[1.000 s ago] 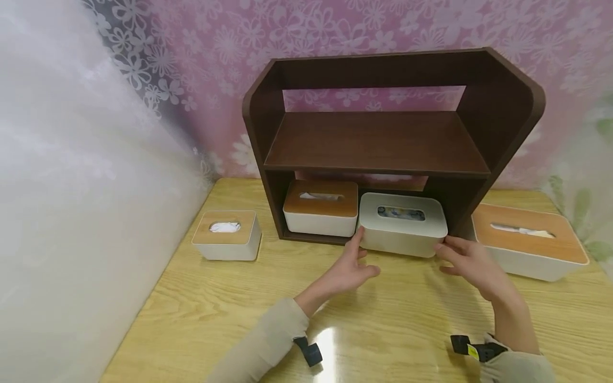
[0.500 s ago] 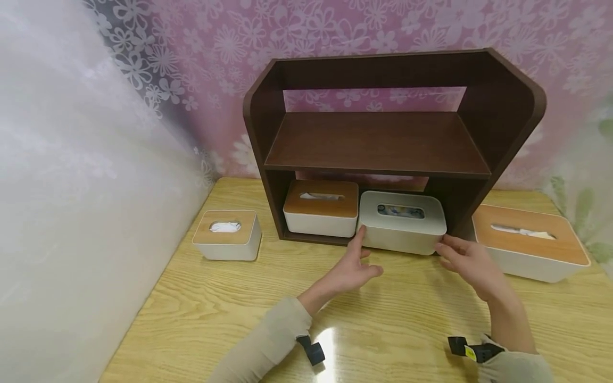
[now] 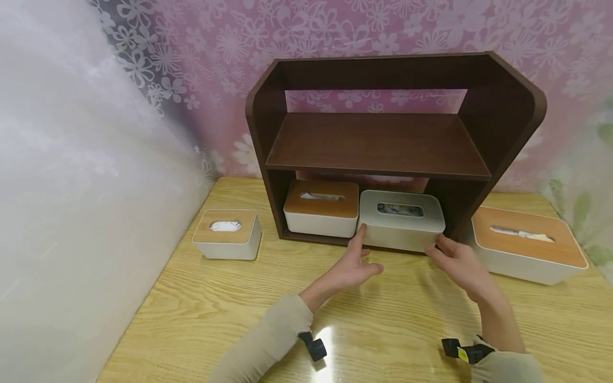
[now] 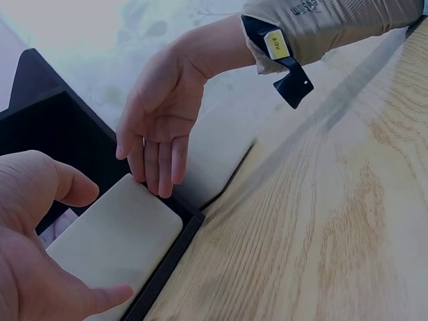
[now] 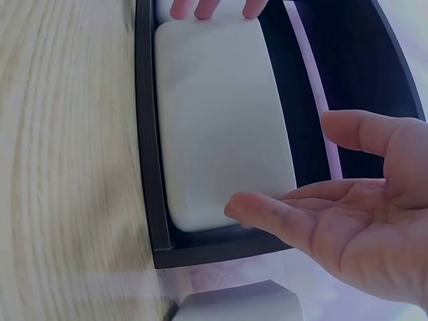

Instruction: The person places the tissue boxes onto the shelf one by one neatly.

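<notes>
The all-white tissue box (image 3: 401, 238) sits in the lower level of a dark brown shelf (image 3: 378, 141), on its right side. My left hand (image 3: 351, 270) touches the box's front left corner with extended fingers, thumb held away. At the front right corner, the fingertips of my right hand (image 3: 462, 266) rest against the box. In the right wrist view, the box's front face (image 5: 221, 120) stands just inside the shelf's bottom lip, with my right thumb at its near end. A wood-lidded tissue box (image 3: 322, 213) is beside it on the left.
On the table (image 3: 206, 324), a small wood-topped tissue box (image 3: 230, 239) stands left of the shelf. A longer wood-topped tissue box (image 3: 531, 244) is outside the shelf's right side panel. A flowered pink wall covering (image 3: 210, 80) rises behind.
The white tissue box has slid slightly back into the shelf, its front edge drawing back from the table. My right hand has followed it inward and to the left. The left hand has barely moved.
</notes>
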The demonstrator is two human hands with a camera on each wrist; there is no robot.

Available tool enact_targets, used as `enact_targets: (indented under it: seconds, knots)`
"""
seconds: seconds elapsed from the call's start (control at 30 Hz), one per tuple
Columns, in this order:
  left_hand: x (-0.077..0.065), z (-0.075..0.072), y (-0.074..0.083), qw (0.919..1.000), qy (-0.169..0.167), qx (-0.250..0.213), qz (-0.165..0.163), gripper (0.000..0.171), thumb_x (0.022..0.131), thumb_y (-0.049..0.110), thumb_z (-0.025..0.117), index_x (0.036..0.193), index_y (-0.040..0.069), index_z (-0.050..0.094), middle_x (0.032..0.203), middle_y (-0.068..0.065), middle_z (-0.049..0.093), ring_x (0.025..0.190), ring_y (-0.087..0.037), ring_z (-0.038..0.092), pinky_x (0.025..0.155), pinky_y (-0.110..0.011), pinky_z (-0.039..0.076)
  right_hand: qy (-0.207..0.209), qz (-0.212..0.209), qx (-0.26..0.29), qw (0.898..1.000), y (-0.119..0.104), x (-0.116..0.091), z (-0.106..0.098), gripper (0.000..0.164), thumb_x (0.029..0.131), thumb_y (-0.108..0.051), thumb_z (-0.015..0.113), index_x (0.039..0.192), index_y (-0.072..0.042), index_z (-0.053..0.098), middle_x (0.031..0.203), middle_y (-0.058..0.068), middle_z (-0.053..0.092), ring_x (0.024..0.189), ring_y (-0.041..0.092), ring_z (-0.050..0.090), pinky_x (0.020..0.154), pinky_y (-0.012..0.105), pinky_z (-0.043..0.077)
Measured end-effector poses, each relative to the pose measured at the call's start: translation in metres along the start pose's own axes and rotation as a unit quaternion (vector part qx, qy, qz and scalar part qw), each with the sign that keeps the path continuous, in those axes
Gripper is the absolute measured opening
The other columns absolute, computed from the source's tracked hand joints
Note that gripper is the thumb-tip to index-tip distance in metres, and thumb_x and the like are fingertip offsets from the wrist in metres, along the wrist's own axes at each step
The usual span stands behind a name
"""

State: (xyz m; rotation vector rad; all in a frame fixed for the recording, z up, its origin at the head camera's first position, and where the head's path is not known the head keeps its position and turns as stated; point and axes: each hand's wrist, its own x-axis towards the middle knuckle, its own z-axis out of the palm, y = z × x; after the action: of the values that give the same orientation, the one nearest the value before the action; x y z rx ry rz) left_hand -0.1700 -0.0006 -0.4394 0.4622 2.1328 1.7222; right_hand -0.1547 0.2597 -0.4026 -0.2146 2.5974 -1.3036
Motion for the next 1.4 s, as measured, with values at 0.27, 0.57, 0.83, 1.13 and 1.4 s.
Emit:
enact_targets:
  seconds: [0.27, 0.57, 0.83, 1.13, 1.4]
  knots:
    - [0.002, 0.001, 0.001, 0.9999, 0.007, 0.009, -0.003, 0.102, 0.090, 0.017, 0.065, 0.160, 0.024, -0.010, 0.165, -0.013, -0.005, 0.143, -0.038, 0.031, 0.106, -0.037, 0.043, -0.025, 0.005, 0.025, 0.999, -0.002, 0.003, 0.006, 0.086, 0.105, -0.040, 0.046, 0.151, 0.011, -0.006, 0.156, 0.038, 0.000, 0.142, 0.055, 0.018, 0.107, 0.060, 0.030]
    - [0.006, -0.004, 0.004, 0.9999, 0.009, 0.013, -0.002, 0.101, 0.091, 0.015, 0.064, 0.160, 0.024, -0.010, 0.165, -0.012, -0.006, 0.144, -0.038, 0.030, 0.108, -0.038, 0.041, -0.027, -0.006, 0.041, 0.999, -0.005, 0.009, 0.010, 0.087, 0.106, -0.037, 0.045, 0.150, 0.009, -0.015, 0.155, 0.038, -0.007, 0.142, 0.056, 0.012, 0.107, 0.064, 0.027]
    - [0.006, -0.007, 0.000, 0.9998, 0.007, 0.019, -0.009, 0.099, 0.091, 0.015, 0.065, 0.161, 0.024, -0.005, 0.166, -0.008, -0.002, 0.144, -0.037, 0.031, 0.106, -0.039, 0.043, -0.033, -0.005, 0.036, 0.999, -0.001, 0.009, 0.011, 0.086, 0.106, -0.036, 0.045, 0.151, 0.008, -0.013, 0.156, 0.039, -0.003, 0.142, 0.055, 0.014, 0.107, 0.063, 0.028]
    - [-0.027, -0.015, -0.003, 0.9979, -0.046, 0.044, -0.006, 0.093, 0.094, 0.022, 0.063, 0.161, 0.024, -0.002, 0.165, -0.010, 0.002, 0.143, -0.033, 0.033, 0.100, -0.030, 0.045, -0.045, -0.021, 0.003, 0.999, -0.006, -0.010, 0.022, 0.080, 0.106, -0.036, 0.047, 0.156, 0.006, 0.001, 0.159, 0.034, 0.007, 0.140, 0.058, 0.020, 0.103, 0.062, 0.034]
    - [-0.061, -0.062, 0.000, 0.9977, -0.045, 0.047, 0.015, 0.090, 0.096, 0.020, 0.061, 0.161, 0.021, -0.002, 0.166, -0.001, 0.003, 0.146, -0.037, 0.028, 0.106, -0.037, 0.042, -0.069, -0.078, 0.024, 0.994, -0.039, 0.004, 0.050, 0.079, 0.104, -0.031, 0.052, 0.159, -0.002, 0.004, 0.160, 0.032, 0.008, 0.142, 0.056, 0.018, 0.107, 0.068, 0.027]
